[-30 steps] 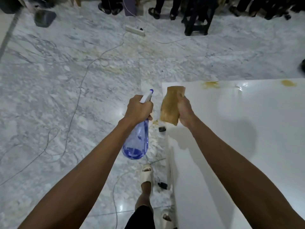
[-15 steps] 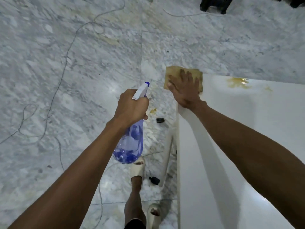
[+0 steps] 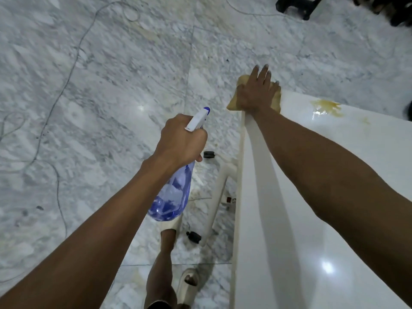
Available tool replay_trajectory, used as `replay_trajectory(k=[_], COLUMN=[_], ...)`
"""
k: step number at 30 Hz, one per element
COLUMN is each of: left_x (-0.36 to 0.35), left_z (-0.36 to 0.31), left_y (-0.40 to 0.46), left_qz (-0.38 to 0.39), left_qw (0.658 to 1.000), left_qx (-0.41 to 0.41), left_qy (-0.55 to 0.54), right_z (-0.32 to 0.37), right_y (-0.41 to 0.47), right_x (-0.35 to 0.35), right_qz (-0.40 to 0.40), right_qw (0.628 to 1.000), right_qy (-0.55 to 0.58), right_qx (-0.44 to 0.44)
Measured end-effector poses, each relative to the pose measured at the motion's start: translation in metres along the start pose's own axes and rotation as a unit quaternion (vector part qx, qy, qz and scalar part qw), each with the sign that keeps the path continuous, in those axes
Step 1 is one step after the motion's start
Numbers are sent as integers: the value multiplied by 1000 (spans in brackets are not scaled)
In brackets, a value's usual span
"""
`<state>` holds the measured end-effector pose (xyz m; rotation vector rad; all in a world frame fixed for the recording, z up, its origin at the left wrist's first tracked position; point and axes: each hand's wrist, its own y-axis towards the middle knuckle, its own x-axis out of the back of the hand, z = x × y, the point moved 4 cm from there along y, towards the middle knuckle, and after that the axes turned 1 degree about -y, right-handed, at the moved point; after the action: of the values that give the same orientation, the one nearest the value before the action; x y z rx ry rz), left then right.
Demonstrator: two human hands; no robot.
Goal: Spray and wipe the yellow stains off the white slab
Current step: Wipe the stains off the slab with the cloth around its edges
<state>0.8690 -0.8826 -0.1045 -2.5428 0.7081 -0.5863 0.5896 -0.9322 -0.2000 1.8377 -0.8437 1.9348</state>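
Note:
The white slab [image 3: 334, 219] fills the right side, its left edge running up the middle. At its far left corner lies a yellow-brown cloth [image 3: 276, 101], pressed flat under my right hand [image 3: 256, 92] with fingers spread straight. A wet yellow stain [image 3: 327, 107] sits on the slab's far edge, right of the cloth, with a fainter smear [image 3: 364, 120] beyond it. My left hand [image 3: 180, 141] grips a clear blue spray bottle [image 3: 174, 197] by its neck, held over the floor left of the slab, white-and-blue nozzle [image 3: 198, 119] pointing away.
Grey marbled floor [image 3: 100, 97] surrounds the slab, crossed by thin cables [image 3: 73, 63]. A cream frame leg [image 3: 218, 197] with a power strip stands under the slab's left edge. My sandalled feet [image 3: 187, 284] are below. Dark stool legs [image 3: 298, 7] stand far right.
My right hand went from holding the cloth upright in the air to laying it flat on the slab's far left corner and pressing it. The view tilted downward. The bottle stays gripped.

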Motion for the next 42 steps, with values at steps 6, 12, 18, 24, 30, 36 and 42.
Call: replay_trajectory(k=[6,12,18,24,30,36,42], left_x=[-12,-25,-31,-43,-53,-56,-43], left_z=[13,23,51,93,133,157,173], left_y=[-25,-57,-111,-186,-264,-310,-345], left_qz=[20,26,11,11,17,27,49], left_qw=[1000,999,1000,1000,999,999,999], left_qx=[9,-3,-22,-25,26,23,-7], left_qy=[1,28,13,13,-10,4,19], right_z=[-7,-17,-26,-42,-56,-67,-78], right_y=[-35,-91,-160,-251,-350,-430,-493], right_x=[-7,-18,-27,-41,-57,-72,-85], right_qz=[-1,-16,-15,-18,-6,-8,-6], right_qw=[1000,999,999,999,999,998,998], right_qy=[4,-10,-6,-5,-2,-8,-19], right_qx=[17,33,39,46,52,60,62])
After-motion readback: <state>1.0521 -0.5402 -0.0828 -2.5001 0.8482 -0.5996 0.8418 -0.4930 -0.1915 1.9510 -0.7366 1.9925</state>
